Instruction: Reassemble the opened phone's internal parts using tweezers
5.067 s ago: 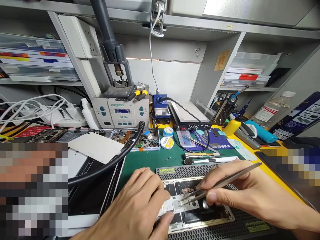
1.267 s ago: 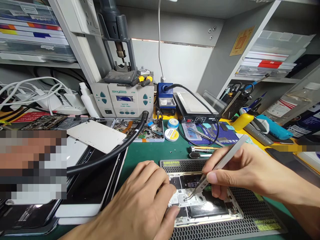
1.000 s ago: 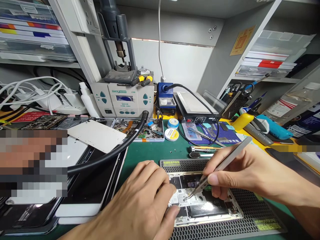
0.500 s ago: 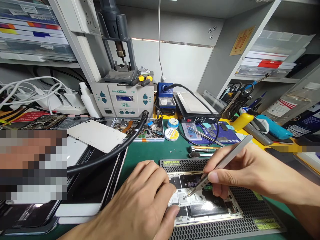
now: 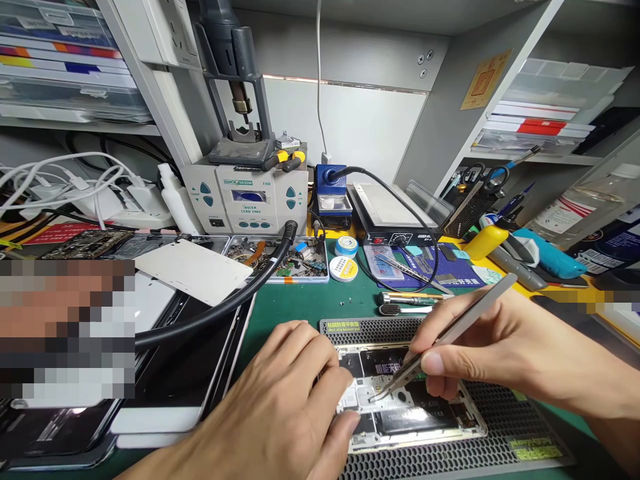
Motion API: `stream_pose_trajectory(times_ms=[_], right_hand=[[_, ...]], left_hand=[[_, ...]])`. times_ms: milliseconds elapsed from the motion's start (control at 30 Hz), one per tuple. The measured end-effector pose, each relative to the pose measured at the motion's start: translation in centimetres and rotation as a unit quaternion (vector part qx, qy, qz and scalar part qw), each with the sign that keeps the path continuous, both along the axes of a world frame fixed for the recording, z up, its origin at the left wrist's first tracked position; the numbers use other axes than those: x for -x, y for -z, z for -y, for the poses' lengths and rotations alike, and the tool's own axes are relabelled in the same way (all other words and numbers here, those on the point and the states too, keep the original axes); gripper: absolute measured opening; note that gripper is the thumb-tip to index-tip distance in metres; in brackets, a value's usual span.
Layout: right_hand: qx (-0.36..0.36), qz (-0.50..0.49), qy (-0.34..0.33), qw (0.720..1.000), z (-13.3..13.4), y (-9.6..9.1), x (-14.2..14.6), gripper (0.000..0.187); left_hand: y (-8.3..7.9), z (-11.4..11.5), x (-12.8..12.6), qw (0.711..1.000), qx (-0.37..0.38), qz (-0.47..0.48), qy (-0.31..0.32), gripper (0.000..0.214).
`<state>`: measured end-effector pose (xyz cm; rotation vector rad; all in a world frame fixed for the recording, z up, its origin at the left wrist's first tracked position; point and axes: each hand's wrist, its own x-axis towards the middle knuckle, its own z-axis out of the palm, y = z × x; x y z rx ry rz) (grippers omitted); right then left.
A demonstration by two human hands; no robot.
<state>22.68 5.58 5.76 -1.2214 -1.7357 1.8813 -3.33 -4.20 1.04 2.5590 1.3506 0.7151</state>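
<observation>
Green matting covers the table (image 5: 300, 308), which is crowded with repair gear under grey shelves. At the lower centre of the frame a grey ribbed mat (image 5: 505, 417) lies on it, and on that mat lies an opened phone (image 5: 430, 421), back cover off, with dark inner parts and a white metal plate showing. The left hand (image 5: 280, 407) comes in from the lower left and grips the phone's left end: its fingers are bent and pressed down on the upper edge, and the thumb sits against the near edge. The right hand (image 5: 505, 347) comes in from the right and pinches a pair of silver tweezers (image 5: 463, 325) between thumb and forefinger, the other fingers curled beneath. The tweezers slant down to the left, and their tips touch the white plate in the middle of the phone, just beside the left fingertips. Behind the hands, at upper centre, stands a grey hot-air station (image 5: 245, 201), and its black hose (image 5: 225, 308) curves down to the left across a tablet (image 5: 185, 383) lying at the lower left. A tray of small parts (image 5: 260, 261) sits in front of the station, with 2 round tins (image 5: 343, 269) just to its right. Farther right are a black heating plate (image 5: 385, 223) and a yellow bottle (image 5: 483, 241). A blurred patch covers the left edge of the frame.
</observation>
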Motion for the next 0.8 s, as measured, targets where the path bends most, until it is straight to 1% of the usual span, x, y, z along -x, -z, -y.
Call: stream_pose_trajectory(times_ms=[233, 400, 600, 733, 800], right_hand=[[-0.007, 0.010, -0.005, 1.000, 0.03, -0.05, -0.06, 0.018], [-0.009, 0.007, -0.003, 1.000, 0.01, -0.16, 0.04, 0.017], [0.010, -0.009, 0.008, 1.000, -0.38, 0.07, 0.25, 0.023], [0.019, -0.013, 0.012, 1.000, -0.43, 0.16, 0.48, 0.028], [0.023, -0.013, 0.015, 1.000, -0.36, 0.04, 0.66, 0.029]], left_hand=[[0.10, -0.08, 0.10, 1.000, -0.008, 0.004, -0.002, 0.014], [0.37, 0.09, 0.36, 1.000, 0.002, -0.001, 0.001, 0.014], [0.12, 0.12, 0.00, 1.000, -0.001, 0.002, -0.003, 0.013], [0.25, 0.15, 0.07, 1.000, -0.004, 0.000, -0.015, 0.012], [0.39, 0.14, 0.21, 1.000, -0.009, 0.002, -0.003, 0.011]])
